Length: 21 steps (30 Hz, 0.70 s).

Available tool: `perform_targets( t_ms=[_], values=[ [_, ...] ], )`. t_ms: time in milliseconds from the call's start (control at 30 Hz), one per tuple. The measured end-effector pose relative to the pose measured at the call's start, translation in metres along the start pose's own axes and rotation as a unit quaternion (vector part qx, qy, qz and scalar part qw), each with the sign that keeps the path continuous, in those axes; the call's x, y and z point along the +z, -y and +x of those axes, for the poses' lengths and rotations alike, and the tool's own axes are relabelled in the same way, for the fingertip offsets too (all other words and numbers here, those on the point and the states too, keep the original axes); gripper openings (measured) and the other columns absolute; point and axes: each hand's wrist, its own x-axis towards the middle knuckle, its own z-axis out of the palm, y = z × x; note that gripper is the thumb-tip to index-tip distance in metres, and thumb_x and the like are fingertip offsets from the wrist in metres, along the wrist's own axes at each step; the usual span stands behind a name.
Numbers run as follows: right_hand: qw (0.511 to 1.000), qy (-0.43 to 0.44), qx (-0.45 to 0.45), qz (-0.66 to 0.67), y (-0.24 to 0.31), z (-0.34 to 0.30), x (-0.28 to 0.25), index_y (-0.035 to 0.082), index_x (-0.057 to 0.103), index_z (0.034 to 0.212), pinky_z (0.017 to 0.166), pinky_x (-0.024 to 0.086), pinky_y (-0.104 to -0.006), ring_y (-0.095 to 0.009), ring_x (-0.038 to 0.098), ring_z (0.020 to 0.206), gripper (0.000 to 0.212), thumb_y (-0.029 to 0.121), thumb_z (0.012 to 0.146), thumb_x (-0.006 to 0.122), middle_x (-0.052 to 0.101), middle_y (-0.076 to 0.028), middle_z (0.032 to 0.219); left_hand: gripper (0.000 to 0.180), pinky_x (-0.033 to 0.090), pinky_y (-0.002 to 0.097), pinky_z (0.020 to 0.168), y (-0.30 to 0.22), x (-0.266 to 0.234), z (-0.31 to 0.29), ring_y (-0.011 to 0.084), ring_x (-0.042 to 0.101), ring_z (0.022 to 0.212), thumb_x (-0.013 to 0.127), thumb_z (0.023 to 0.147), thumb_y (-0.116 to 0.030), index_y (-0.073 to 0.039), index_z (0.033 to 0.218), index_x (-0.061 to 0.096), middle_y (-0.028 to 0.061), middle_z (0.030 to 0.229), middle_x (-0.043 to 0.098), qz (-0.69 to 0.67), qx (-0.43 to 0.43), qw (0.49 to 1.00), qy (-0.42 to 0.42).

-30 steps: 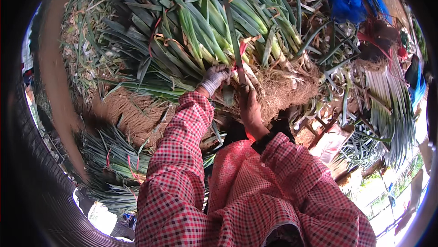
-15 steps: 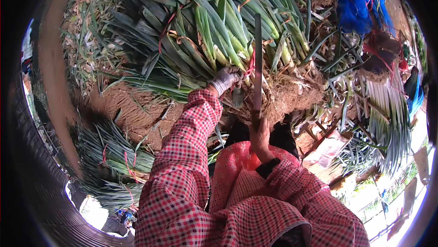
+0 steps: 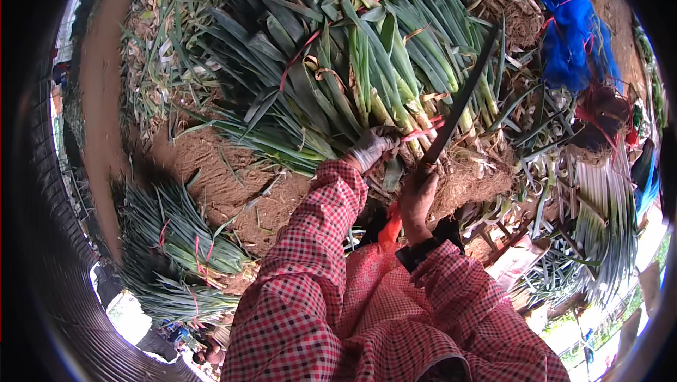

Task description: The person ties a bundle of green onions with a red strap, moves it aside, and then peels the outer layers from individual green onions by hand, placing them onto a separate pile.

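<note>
Grey-gloved left hand curls at thin red tie, grip unclear; bare right hand clenches long dark-bladed knife. Near-left edge of green leek pile meets open brown soil.

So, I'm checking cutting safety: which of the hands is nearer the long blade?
Right: the right hand grips the long blade at its lower end; the left hand sits left of it, apart.

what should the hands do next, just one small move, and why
I'd probably ease the long blade in the right hand slightly rightward: in this view it slants close by one end of the red tie, and the gloved left hand is at the other, so a wider gap looks safer.
</note>
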Motion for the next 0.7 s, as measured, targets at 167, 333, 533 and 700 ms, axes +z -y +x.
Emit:
perform_targets(
  t_ms=[167,333,533,700],
  values=[
    [0.995,0.040,-0.084,-0.044,0.022,0.002,-0.030,0.003,0.048,0.105,0.060,0.045,-0.0352,-0.025,0.055,0.068,0.025,0.009,0.082,0.057,0.056,-0.013,0.082,0.011,0.041,0.0240,0.060,-0.001,0.082,-0.091,0.0112,0.051,0.063,0.052,0.084,-0.010,-0.003,0.090,0.057,0.0010,0.069,0.055,-0.043,0.117,0.992,-0.020],
    [0.954,0.216,-0.133,-0.159,0.076,0.006,-0.064,0.007,0.052,0.099,0.062,0.049,-0.0352,-0.027,0.061,0.071,0.029,0.013,0.074,0.067,0.061,-0.010,0.078,0.017,0.039,0.0293,0.054,-0.044,0.168,-0.236,0.0141,0.047,0.057,0.046,0.087,-0.025,-0.012,0.076,0.051,0.0012,0.064,0.047,-0.349,0.231,0.897,0.142],
    [0.926,0.275,-0.130,-0.224,0.082,0.010,-0.056,0.014,0.043,0.126,0.069,0.050,-0.0349,-0.029,0.063,0.085,0.054,0.016,0.076,0.064,0.062,-0.016,0.095,0.015,0.026,0.0213,0.046,-0.135,0.030,-0.221,0.0056,0.030,0.049,0.040,0.094,-0.021,-0.009,0.094,0.050,-0.0049,0.060,0.035,-0.202,0.232,0.869,-0.387],
    [0.937,0.274,-0.114,-0.181,0.098,-0.022,-0.058,0.012,0.041,0.129,0.070,0.050,-0.0336,-0.028,0.063,0.086,0.054,0.010,0.078,0.061,0.060,-0.017,0.103,0.031,0.045,0.0233,0.072,-0.140,-0.124,-0.094,0.0120,0.060,0.079,0.064,0.074,-0.012,-0.007,0.105,0.063,0.0037,0.089,0.065,0.324,0.279,0.789,-0.441]
  ],
)
